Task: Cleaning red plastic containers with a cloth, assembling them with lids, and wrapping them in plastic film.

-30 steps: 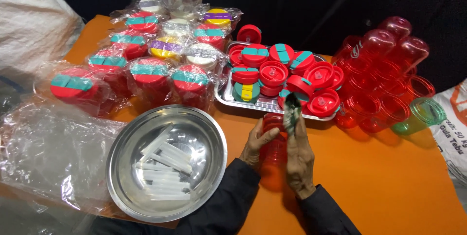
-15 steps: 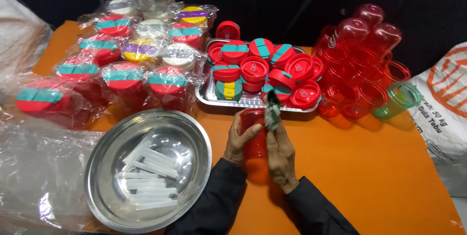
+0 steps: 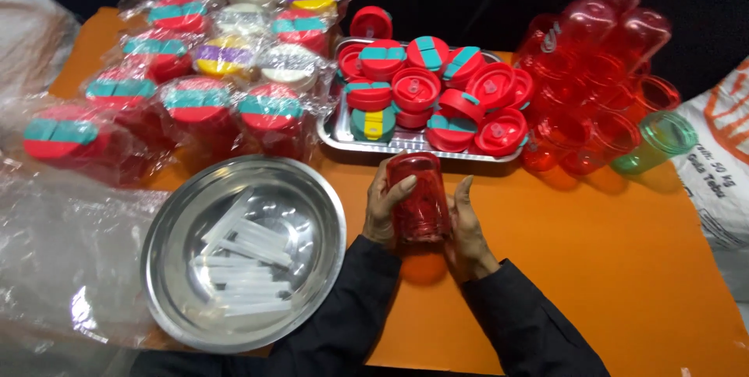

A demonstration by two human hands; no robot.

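Jar [image 3: 419, 198], red and see-through, stands upright between both hands over the orange tabletop [image 3: 608, 268], just in front of the tray. The left hand [image 3: 385, 207] wraps its left side, fingers [image 3: 402, 187] curled onto the glassy wall near the rim. The right hand [image 3: 466, 230] presses flat against its right side, thumb up along the wall, fingers closed on the jar's lower part. Both sleeves are dark.

Just beyond the jar lies a rectangular metal tray [image 3: 343, 134] heaped with red lids [image 3: 416, 88], many with teal flaps, and one teal and yellow lid among them. To the right of the tray, more red jars [image 3: 601, 57] lie stacked in a pile, with a single green jar [image 3: 657, 140] at its right edge. A white sack [image 3: 722, 166] with orange print sits at the far right.

To the left of the hands is a round steel bowl [image 3: 312, 213] holding clear plastic straws [image 3: 242, 256]. Behind the bowl, wrapped jars [image 3: 203, 112] stand in rows in clear plastic, capped in red and teal, with some yellow, purple and white lids. Crumpled clear plastic wrap [image 3: 62, 244] spreads over the left near corner.
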